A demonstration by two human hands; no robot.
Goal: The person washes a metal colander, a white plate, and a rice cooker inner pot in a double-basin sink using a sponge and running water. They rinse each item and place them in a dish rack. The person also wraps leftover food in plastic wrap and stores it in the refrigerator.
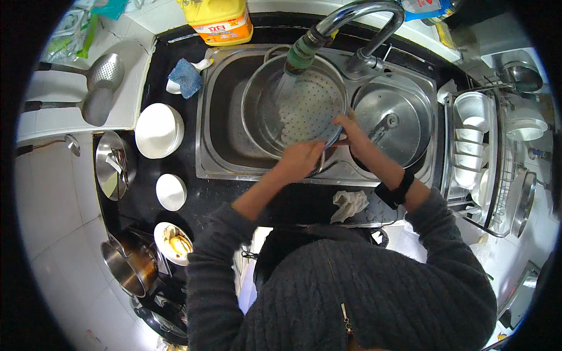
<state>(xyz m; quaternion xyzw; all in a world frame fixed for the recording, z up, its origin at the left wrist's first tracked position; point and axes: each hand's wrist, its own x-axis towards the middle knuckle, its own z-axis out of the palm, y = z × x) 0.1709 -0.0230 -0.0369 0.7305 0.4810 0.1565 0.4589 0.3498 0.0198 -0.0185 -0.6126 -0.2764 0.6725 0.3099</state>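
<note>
Water runs from the green hose end (300, 55) of the chrome faucet (386, 26) into a round metal steamer pot with a perforated bottom (309, 105). The pot is over the left basin of the steel double sink (226, 109). My left hand (300, 161) is at the pot's near rim, beside its loop handle. My right hand (351, 131) grips the rim at the near right, its fingers on the edge. What the fingers do beneath the rim is hidden. A glass lid with a knob (395, 149) rests over the right basin.
Left of the sink stand stacked white bowls (159, 130), a single bowl (171, 192), a plate with food scraps (174, 244) and a blue cloth (186, 79). A crumpled white cloth (350, 205) lies at the near counter edge. The dish rack (494, 175) stands right, the yellow jug (217, 22) behind.
</note>
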